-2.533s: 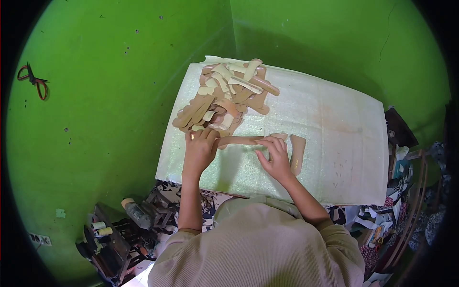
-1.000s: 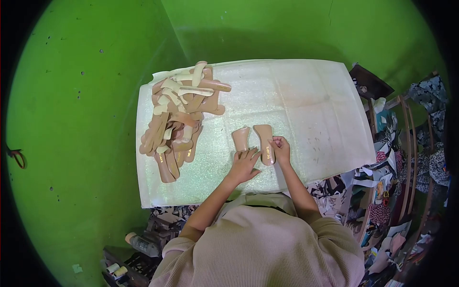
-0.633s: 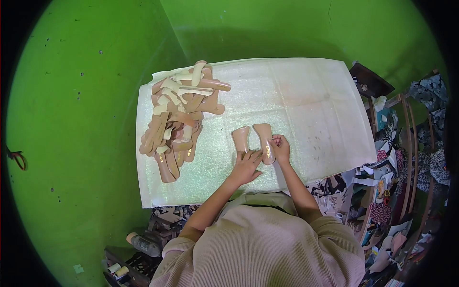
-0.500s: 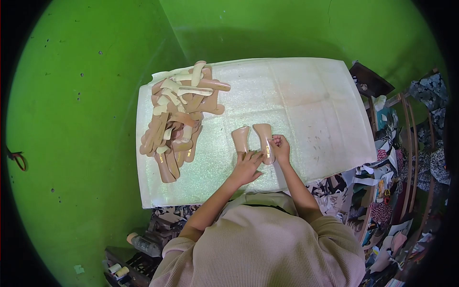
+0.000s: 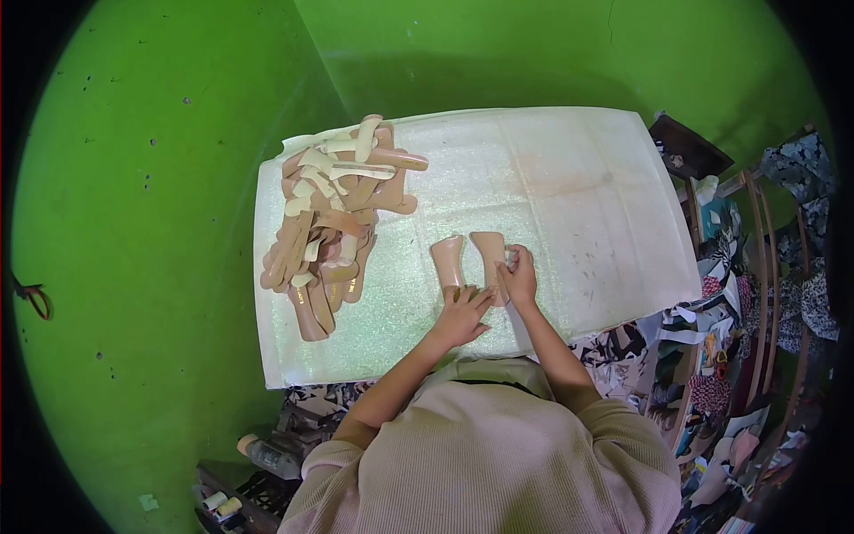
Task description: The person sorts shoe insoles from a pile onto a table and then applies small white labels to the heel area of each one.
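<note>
Head: right hand (image 5: 520, 279) farther over insole (image 5: 487, 247)

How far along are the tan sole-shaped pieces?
Looks done: two pieces, the left one and the right one, lie side by side, apart from the pile.
In hand: left hand spans their near ends; right hand is at the right one's edge.
Apparently left: the heaped pile, tan and cream pieces mixed. Can't tell whether any are finished.
</note>
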Action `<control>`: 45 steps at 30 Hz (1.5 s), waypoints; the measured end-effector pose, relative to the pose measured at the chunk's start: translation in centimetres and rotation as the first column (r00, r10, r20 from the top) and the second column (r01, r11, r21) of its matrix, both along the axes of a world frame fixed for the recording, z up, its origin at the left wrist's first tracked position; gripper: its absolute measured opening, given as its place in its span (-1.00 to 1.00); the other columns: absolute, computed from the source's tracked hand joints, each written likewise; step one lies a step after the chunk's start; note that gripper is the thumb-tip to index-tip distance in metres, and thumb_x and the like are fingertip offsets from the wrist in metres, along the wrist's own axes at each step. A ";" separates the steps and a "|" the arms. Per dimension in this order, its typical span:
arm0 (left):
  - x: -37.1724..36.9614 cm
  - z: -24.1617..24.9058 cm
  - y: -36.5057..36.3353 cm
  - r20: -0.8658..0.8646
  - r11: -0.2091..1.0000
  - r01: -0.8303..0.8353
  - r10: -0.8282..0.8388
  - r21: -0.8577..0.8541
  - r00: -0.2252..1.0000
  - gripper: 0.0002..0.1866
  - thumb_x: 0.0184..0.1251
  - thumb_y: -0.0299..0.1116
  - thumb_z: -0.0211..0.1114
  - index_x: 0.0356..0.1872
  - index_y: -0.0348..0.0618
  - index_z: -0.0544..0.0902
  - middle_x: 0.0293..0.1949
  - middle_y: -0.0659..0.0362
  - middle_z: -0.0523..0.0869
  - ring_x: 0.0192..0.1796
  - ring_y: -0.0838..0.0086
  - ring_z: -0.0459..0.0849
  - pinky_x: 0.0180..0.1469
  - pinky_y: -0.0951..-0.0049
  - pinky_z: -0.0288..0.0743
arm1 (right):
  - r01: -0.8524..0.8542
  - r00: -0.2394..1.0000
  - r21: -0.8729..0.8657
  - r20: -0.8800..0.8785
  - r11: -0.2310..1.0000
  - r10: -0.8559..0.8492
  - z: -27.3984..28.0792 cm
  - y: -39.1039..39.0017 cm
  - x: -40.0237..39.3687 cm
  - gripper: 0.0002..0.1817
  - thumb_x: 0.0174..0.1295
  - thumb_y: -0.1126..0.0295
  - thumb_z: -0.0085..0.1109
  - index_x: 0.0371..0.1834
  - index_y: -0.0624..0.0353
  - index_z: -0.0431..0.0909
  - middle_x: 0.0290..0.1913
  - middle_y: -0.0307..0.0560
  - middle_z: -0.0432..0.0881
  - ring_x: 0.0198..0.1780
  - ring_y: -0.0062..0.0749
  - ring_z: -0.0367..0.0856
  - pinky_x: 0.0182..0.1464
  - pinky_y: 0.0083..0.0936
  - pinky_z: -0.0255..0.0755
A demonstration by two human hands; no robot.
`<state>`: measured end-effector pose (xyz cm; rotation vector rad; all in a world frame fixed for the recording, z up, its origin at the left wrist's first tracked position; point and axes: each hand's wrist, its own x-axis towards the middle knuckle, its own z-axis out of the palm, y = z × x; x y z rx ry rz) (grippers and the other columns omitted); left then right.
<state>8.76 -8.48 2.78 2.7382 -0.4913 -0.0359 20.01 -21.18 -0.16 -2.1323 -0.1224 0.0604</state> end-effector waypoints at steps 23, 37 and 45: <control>-2.1 2.1 2.7 -0.005 0.950 -0.258 0.261 -0.177 0.965 -0.45 0.08 -0.16 0.24 0.15 0.01 0.39 0.29 0.13 0.23 0.24 0.23 0.26 0.19 0.10 0.01 | -0.289 0.914 -0.142 0.255 0.947 0.317 3.1 2.7 -1.7 -0.58 -0.02 0.54 -0.01 0.00 0.11 0.41 -0.11 0.08 0.26 -0.03 -0.06 0.24 0.09 -0.25 0.14; -6.2 -2.6 10.0 -0.141 0.369 -0.638 0.785 -0.677 0.603 -0.54 0.17 -0.38 0.18 0.12 -0.23 0.37 0.08 -0.09 0.42 0.08 0.14 0.44 0.09 0.37 0.33 | -0.652 0.723 -0.098 0.217 0.752 0.656 3.5 8.7 -6.6 -0.61 0.02 0.50 0.08 0.00 0.12 0.40 -0.11 0.09 0.27 -0.01 -0.02 0.27 0.06 -0.27 0.20; -5.5 -4.7 14.3 -0.842 -0.796 -0.362 0.313 -0.485 0.439 -0.72 0.24 -0.19 0.14 -0.11 -0.10 0.50 -0.19 0.31 0.60 -0.30 0.65 0.47 -0.36 0.67 0.30 | -0.698 0.707 0.007 0.165 0.716 0.687 2.9 9.9 -7.3 -0.63 0.04 0.49 0.09 -0.01 0.13 0.40 -0.10 0.08 0.28 0.01 -0.03 0.29 0.08 -0.31 0.19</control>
